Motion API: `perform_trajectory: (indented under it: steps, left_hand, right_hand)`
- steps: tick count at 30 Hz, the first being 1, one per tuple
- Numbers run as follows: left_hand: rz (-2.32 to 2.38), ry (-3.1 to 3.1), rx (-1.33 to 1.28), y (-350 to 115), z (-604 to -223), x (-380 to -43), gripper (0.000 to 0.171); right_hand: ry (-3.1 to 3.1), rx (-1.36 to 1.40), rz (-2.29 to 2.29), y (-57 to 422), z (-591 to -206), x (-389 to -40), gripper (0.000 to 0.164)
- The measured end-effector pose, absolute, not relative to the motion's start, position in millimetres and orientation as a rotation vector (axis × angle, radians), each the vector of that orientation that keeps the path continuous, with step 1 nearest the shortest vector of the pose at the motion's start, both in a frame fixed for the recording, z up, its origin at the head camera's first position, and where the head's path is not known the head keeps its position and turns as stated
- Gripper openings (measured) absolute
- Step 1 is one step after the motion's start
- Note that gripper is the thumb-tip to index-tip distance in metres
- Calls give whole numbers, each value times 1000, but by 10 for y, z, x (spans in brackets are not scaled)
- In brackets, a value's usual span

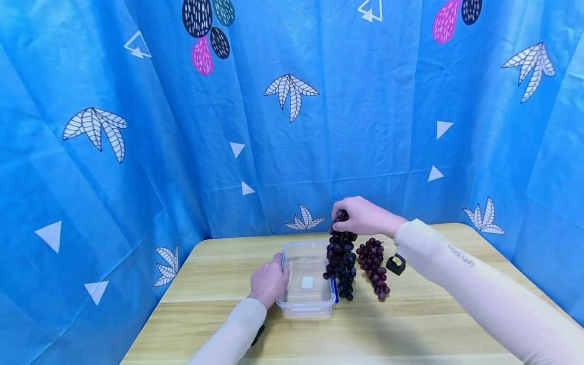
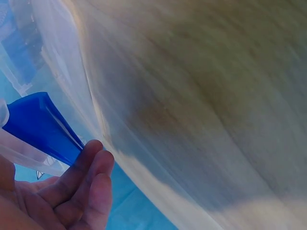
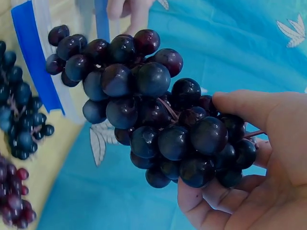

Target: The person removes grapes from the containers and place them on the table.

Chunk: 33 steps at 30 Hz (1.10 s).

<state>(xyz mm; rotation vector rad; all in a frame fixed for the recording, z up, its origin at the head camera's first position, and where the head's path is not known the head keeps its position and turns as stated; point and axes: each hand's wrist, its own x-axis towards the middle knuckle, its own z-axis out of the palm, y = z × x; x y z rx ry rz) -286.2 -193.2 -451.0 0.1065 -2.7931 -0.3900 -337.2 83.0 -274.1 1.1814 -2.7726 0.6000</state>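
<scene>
A clear plastic food container (image 1: 305, 308) stands lidless on the table, a white label in its bottom. At its left side my left hand (image 1: 269, 281) grips the wall, the fingers bent against a blue latch flap (image 2: 43, 127) in the left wrist view. Above the container's right edge, my right hand (image 1: 367, 218) holds a bunch of dark grapes (image 3: 158, 110) by its top, so it hangs down. Behind it lies another dark, bluish bunch (image 1: 348, 286), partly hidden. To the right is a bunch of red grapes (image 1: 373, 261).
A small black object with a yellow patch (image 1: 396, 264) sits right of the red grapes, near my right sleeve. The wooden table (image 1: 214, 284) ends at a blue patterned curtain (image 1: 292, 152) behind and on both sides.
</scene>
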Motion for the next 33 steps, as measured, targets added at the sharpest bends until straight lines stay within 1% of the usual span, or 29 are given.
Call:
perform_trajectory:
  steps: [7, 16, 26, 33]
  left_hand:
    - [-382, -2795, 109, -1933, -4502, -2860, 50]
    - [-378, -2796, 107, -1934, -4507, -2853, 50]
    - [-368, -2781, 87, -1932, -4484, -2854, 48]
    - [-359, -2795, 94, -1933, -4502, -2882, 49]
  right_hand:
    - [-2764, 1110, 566, 1137, -2612, -3341, 8]
    - [-2793, 1042, 529, 1534, -2577, -3339, 10]
    - [-2876, 998, 488, 1905, -2711, -3350, 7]
    - [-2909, 1028, 475, 2086, -2805, -3311, 11]
